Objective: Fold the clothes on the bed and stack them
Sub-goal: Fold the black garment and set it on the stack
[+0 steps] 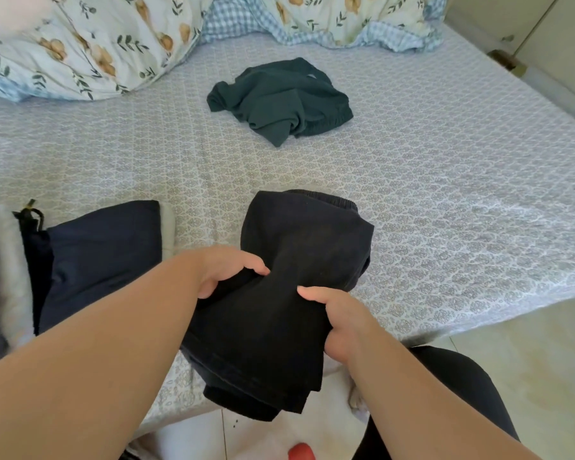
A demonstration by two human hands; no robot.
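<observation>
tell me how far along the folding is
Roughly midway, it seems. Done: a stack of folded clothes sits at the bed's left edge, navy on top. In hand: the left hand and right hand both grip black pants, partly folded, hanging over the near edge. Left: a dark green garment lies crumpled mid-bed, and the pants aren't stacked yet.

Bed sheet: pale grey-blue with a repeating medallion print, covering the mattress to its near edge. Floral duvet with a blue gingham underside bunched along the far edge. Pale glossy floor tiles beyond the near right corner. Light cabinet panels stand past the right edge. Daylight, even.
</observation>
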